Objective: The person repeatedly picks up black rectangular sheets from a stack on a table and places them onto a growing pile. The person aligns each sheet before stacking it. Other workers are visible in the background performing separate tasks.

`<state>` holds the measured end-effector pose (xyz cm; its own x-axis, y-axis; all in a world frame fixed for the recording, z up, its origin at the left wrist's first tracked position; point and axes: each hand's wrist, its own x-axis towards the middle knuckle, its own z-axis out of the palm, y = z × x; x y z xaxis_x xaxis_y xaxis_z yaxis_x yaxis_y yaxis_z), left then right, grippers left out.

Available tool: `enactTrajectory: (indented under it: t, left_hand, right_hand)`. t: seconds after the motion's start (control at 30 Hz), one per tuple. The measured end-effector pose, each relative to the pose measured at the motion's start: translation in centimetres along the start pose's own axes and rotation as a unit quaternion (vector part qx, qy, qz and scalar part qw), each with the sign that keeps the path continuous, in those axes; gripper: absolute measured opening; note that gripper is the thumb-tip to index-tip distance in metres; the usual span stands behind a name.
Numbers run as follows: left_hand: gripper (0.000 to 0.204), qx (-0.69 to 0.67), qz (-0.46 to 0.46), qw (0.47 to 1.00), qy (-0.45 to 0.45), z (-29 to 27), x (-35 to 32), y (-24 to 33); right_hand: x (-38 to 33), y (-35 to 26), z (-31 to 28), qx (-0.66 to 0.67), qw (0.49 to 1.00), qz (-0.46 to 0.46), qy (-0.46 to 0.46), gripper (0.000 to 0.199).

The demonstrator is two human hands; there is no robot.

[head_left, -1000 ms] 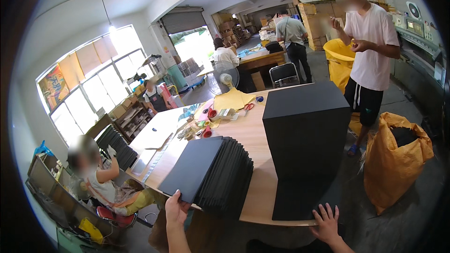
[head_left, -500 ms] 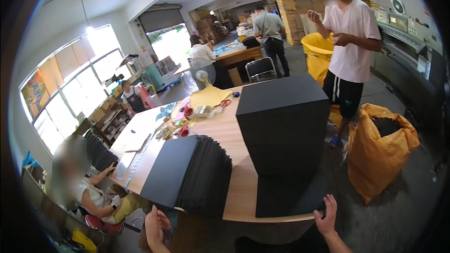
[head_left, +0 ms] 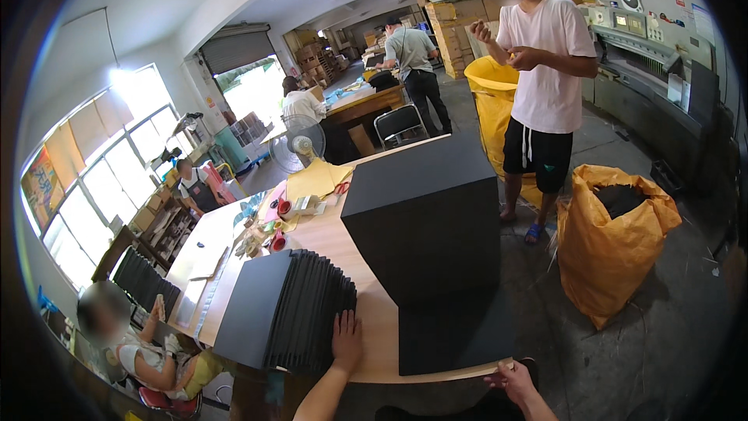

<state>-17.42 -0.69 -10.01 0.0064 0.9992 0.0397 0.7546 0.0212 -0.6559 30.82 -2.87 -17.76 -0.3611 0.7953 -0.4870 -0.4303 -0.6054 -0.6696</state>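
Note:
Against the right side of a leaning stack of thin black boards (head_left: 300, 316), my left hand (head_left: 347, 341) lies with its fingers stretched out. The stack rests near the table's front edge. My right hand (head_left: 512, 381) is beside the table's front right corner, thumb and bent fingers apart, with nothing visible between them. Close to it, a flat black sheet (head_left: 456, 335) lies on the table. Behind that sheet rises a tall, dark block-shaped pile (head_left: 425, 226) with a flat black top; its separate layers cannot be made out.
The wooden table (head_left: 378, 343) carries tape rolls (head_left: 279, 242) and yellow paper (head_left: 315, 178). An orange sack (head_left: 615, 253) stands on the floor at right, near a person in a pale shirt (head_left: 541, 62). Another person (head_left: 144, 351) sits at left. A fan (head_left: 304, 140) stands behind the table.
My left hand has moved right, from the stack's front left to its right side. My right hand has shifted left and lower, its fingers more bent. The view has turned slightly right.

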Motion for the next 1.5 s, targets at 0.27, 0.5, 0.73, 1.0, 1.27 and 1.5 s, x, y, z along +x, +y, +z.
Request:
enactTrajectory:
  t: [0.27, 0.5, 0.73, 1.0, 1.27, 1.5]
  left_hand:
    - [0.061, 0.028, -0.017, 0.998, -0.054, 0.2, 0.2, -0.3]
    - [0.059, 0.039, -0.018, 0.998, -0.038, 2.2, -0.8, -3.0]
    - [0.057, -0.009, -0.068, 0.996, -0.050, 8.3, -1.4, -8.9]
    - [0.056, 0.020, -0.109, 0.993, -0.043, 19.3, -3.8, -17.0]
    - [0.055, -0.042, -0.118, 0.989, -0.079, 27.0, -6.8, -26.9]
    - [0.052, 0.028, -0.110, 0.987, -0.111, 32.7, -9.9, -33.9]
  right_hand:
    - [0.8, 0.3, -1.8, -0.076, 0.997, -0.025, -0.002, 0.024]
    - [2.5, 0.9, -3.7, -0.100, 0.995, 0.011, -0.006, 0.019]
    - [4.1, 0.7, -8.2, -0.129, 0.989, 0.070, 0.034, 0.025]
    - [3.6, 0.9, -11.2, -0.129, 0.975, 0.156, 0.096, 0.025]
    - [2.8, -1.1, -8.8, -0.102, 0.977, 0.165, 0.085, 0.027]
    - [0.8, -0.7, -7.6, -0.076, 0.982, 0.145, 0.089, 0.029]
